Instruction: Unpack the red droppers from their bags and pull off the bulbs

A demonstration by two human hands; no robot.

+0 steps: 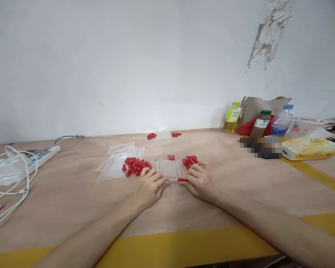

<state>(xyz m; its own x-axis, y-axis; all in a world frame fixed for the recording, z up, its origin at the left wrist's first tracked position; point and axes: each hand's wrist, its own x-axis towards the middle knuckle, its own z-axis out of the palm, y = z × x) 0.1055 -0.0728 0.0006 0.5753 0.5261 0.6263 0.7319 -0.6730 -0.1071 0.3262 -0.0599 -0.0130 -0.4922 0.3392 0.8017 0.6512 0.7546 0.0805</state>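
Note:
A clear dropper tube lies level between my two hands, a red rubber bulb at its right end. My left hand pinches the tube's left part. The fingers of my right hand are closed on the red bulb. Just beyond them is a row of clear dropper tubes, side by side. Loose red bulbs are heaped to the left of the row. Behind my right fingers sits another cluster of red bulbs. Two droppers with red bulbs lie beyond the row.
Plastic bags lie flat at left, and bagged red bulbs near the wall. A power strip with white cables occupies the far left. Bottles, a paper bag and a tissue pack stand at right.

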